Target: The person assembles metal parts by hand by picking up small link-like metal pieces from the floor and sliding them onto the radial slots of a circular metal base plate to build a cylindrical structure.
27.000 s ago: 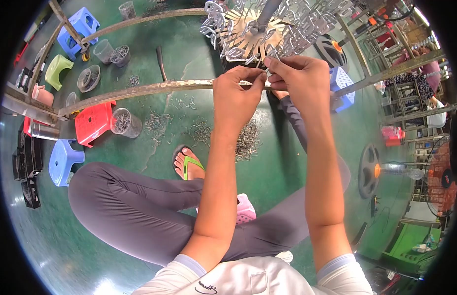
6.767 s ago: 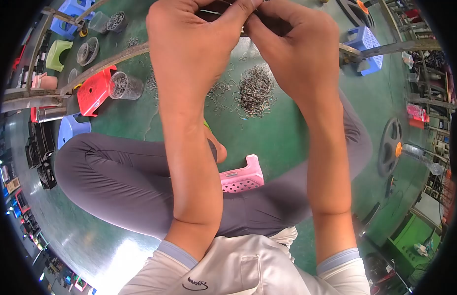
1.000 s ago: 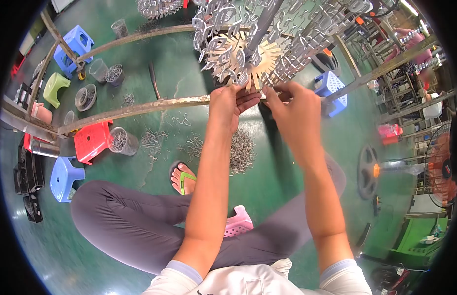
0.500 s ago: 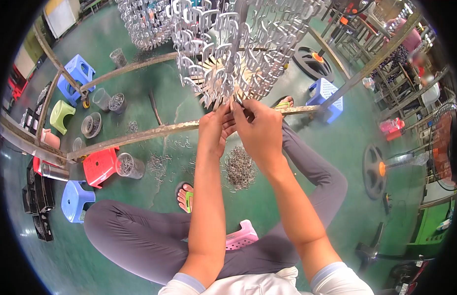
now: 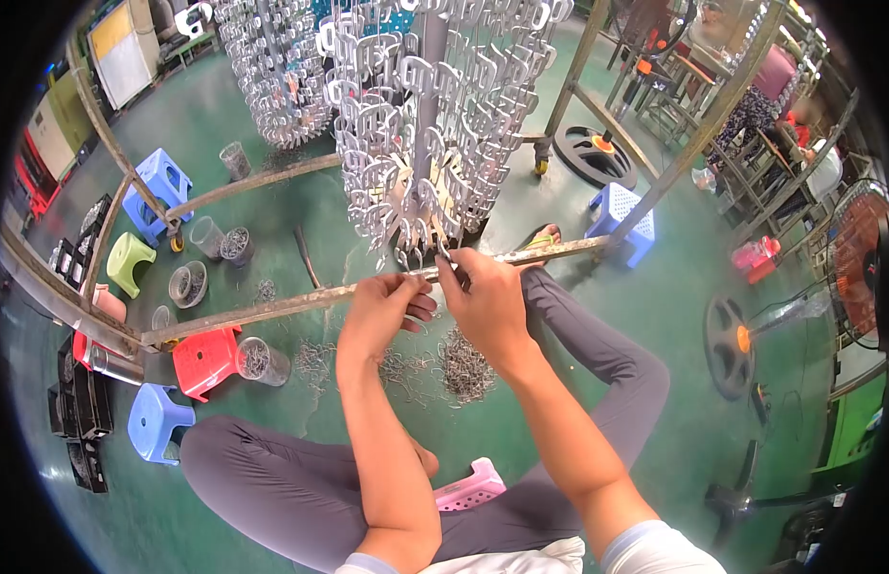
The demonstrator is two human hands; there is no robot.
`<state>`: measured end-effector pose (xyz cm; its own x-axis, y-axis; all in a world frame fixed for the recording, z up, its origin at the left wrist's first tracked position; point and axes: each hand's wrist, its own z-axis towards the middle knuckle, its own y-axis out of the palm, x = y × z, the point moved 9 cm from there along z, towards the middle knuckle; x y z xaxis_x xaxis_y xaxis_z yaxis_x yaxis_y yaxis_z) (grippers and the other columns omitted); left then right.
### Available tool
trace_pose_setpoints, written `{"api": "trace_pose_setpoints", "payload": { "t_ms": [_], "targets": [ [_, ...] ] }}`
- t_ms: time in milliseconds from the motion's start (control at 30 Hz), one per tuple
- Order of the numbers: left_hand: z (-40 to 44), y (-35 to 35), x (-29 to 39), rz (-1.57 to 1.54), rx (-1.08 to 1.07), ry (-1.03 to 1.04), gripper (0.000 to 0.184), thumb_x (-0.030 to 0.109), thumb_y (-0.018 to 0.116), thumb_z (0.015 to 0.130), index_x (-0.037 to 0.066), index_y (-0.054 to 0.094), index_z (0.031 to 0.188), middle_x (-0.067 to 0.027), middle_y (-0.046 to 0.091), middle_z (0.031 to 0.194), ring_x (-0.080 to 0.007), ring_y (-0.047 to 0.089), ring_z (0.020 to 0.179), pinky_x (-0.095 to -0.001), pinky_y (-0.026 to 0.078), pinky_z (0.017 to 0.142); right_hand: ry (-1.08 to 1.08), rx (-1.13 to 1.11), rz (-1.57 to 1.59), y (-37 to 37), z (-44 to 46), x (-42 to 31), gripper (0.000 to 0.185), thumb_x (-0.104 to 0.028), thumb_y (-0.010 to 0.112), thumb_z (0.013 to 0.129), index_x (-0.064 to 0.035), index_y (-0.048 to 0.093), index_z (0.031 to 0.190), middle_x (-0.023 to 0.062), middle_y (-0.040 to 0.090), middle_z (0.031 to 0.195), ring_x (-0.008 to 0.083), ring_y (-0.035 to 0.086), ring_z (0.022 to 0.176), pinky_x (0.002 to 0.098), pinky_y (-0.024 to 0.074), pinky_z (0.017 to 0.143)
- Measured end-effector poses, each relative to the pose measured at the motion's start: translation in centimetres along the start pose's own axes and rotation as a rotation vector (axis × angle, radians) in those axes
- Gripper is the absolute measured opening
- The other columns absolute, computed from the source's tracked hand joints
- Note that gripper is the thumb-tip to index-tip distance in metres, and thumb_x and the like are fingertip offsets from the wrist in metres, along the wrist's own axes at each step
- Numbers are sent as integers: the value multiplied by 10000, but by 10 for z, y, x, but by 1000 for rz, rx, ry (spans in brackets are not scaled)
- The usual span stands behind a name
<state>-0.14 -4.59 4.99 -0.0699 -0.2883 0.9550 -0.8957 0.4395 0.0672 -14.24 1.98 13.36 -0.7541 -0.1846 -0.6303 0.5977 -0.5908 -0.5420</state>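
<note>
A tall rack (image 5: 428,124) hung with rows of silvery metal hooks (image 5: 373,100) stands in front of me. At its lower edge, my right hand (image 5: 488,304) has thumb and fingers pinched by a small metal piece, too small to make out fully. Just left of it is my left hand (image 5: 379,311), its thumb and forefinger pressed together near the metal bar; what they hold, if anything, is too small to tell. Below the hands a pile of small metal hooks (image 5: 466,368) lies on the green floor.
A rusty frame bar (image 5: 272,308) crosses before me. Left are a red stool (image 5: 205,362), blue stools (image 5: 159,421) and tubs of hooks (image 5: 263,362). A second hook rack (image 5: 272,77) stands behind. At right are a blue stool (image 5: 622,222), a fan (image 5: 858,263) and people at work.
The view has tilted up, showing more of the rack. Both hands have moved down and left in the picture, and the left hand has come away from the right one.
</note>
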Motion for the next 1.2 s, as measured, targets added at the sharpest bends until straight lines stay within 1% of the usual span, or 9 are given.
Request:
{"api": "trace_pose_setpoints", "payload": {
  "t_ms": [167,567,667,767,867,1000,1033,1133,1200],
  "targets": [
    [-38,2,61,99,155,256,236,224,815,948,-1,744,964,-46,739,766,-100,687,672,-257,499,541,-85,-46,-68,-1,-3,-15,164,-153,702,961,-28,645,871,167,689,795,401,686,721,487,525,606],
    [-24,7,52,-28,276,476,208,151,816,946,-4,790,1084,-49,750,842,-98,674,703,-254,511,591,-209,-148,-128,1,-1,-23,156,-150,695,954,-29,640,872,174,691,807,411,674,698,487,533,618],
    [-23,3,54,16,324,521,194,133,814,944,-11,798,1074,-56,743,850,-97,666,723,-257,516,633,-174,-87,43,-31,23,-42,142,-121,715,942,5,705,1008,173,698,807,339,679,649,436,538,607],
    [-26,3,57,55,339,571,193,129,818,939,-25,798,1053,-69,742,876,-105,668,737,-260,515,655,-81,227,176,-66,53,-50,259,-81,762,941,35,724,1170,69,710,762,97,611,596,277,475,539],
    [-25,5,58,78,341,571,212,141,832,933,-37,791,1040,-46,729,857,-107,664,735,-260,506,662,-11,276,238,-76,76,-57,281,-88,744,952,90,696,1164,177,703,777,207,650,570,353,509,573],
    [-28,3,60,89,342,547,223,148,838,931,-44,787,1033,-30,717,837,-104,662,740,-262,504,668,-35,276,298,-69,90,-56,256,-121,683,1007,92,697,1149,150,681,666,218,672,572,353,514,572],
    [-28,3,59,85,342,539,200,114,827,921,-35,799,1052,-87,738,869,-127,676,731,-277,530,688,-20,267,292,-68,92,-54,232,-125,643,1031,83,705,1115,159,664,643,234,681,577,365,508,570],
    [-28,3,59,71,328,581,204,116,824,925,-39,796,1054,-88,734,869,-128,684,740,-272,528,688,75,215,284,-65,95,-48,211,-114,631,1028,71,712,1089,194,669,667,270,690,584,393,506,577],
    [-27,3,60,81,344,592,199,114,820,929,-39,796,1055,-88,735,879,-127,683,739,-272,526,685,-37,259,198,-68,101,-51,204,-115,631,1024,62,713,1080,211,670,679,293,685,579,411,503,576]
  ]
}}
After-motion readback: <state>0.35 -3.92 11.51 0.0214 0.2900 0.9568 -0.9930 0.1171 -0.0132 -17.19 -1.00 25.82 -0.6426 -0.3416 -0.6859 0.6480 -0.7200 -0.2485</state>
